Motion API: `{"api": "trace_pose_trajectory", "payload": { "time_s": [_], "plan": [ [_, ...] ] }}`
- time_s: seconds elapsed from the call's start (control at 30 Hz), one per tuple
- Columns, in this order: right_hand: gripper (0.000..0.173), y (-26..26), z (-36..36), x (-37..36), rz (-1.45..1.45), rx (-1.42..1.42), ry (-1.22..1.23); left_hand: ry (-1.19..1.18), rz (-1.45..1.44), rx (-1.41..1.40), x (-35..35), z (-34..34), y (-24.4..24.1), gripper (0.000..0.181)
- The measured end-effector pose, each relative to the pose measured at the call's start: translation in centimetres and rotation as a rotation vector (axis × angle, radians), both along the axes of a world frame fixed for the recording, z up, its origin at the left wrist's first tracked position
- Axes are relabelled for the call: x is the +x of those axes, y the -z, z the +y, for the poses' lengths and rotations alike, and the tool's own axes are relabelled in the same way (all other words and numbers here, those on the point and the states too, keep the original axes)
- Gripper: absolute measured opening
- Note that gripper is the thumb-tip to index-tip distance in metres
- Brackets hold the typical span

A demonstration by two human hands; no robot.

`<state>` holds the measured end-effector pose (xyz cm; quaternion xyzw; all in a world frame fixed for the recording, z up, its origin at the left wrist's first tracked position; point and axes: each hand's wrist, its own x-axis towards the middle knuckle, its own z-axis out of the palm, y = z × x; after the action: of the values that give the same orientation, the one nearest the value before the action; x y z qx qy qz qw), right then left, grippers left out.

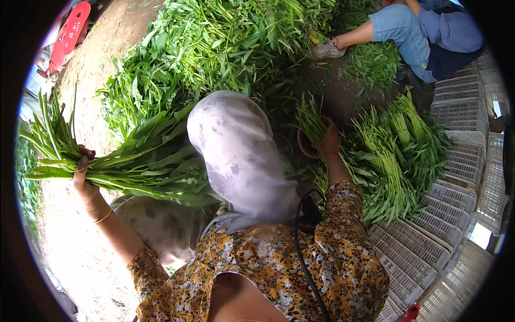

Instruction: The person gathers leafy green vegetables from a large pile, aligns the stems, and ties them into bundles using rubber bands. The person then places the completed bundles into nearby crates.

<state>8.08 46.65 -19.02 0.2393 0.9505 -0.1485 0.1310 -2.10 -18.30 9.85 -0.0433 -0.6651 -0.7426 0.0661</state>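
At the left, my left hand grips a large bunch of leafy green stems, cut ends to the left and leaves towards my knee. My right hand holds a smaller bundle of green stems over a reddish-brown bowl, whose inside is mostly hidden. To the right of that hand lie several bundles of greens, some tied with bands. A big heap of loose leafy greens spreads on the ground beyond my knees.
Stacked white plastic crates line the right side. A co-worker's leg in blue trousers is at the upper right, the shoe beside the heap. A red metal object stands at the upper left. A black cable runs down my front.
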Motion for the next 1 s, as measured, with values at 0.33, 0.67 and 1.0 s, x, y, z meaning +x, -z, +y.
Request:
{"api": "trace_pose_trajectory", "payload": {
  "time_s": [0.33,0.67,1.0],
  "plan": [
    [0.094,5.1,-1.2,0.2,-0.089,0.226,-0.009,-0.137,-0.051,-0.076,-0.5,1.2,0.0,0.032],
    [0.072,4.6,0.9,-1.1,-0.111,-0.068,0.094,-0.065,-0.08,-0.064,-1.9,2.7,-0.2,0.037],
    [0.047,-0.9,8.6,-3.0,-0.062,-0.798,0.233,0.02,-0.127,-0.037,-1.6,2.7,-0.3,0.04]
  ]
}}
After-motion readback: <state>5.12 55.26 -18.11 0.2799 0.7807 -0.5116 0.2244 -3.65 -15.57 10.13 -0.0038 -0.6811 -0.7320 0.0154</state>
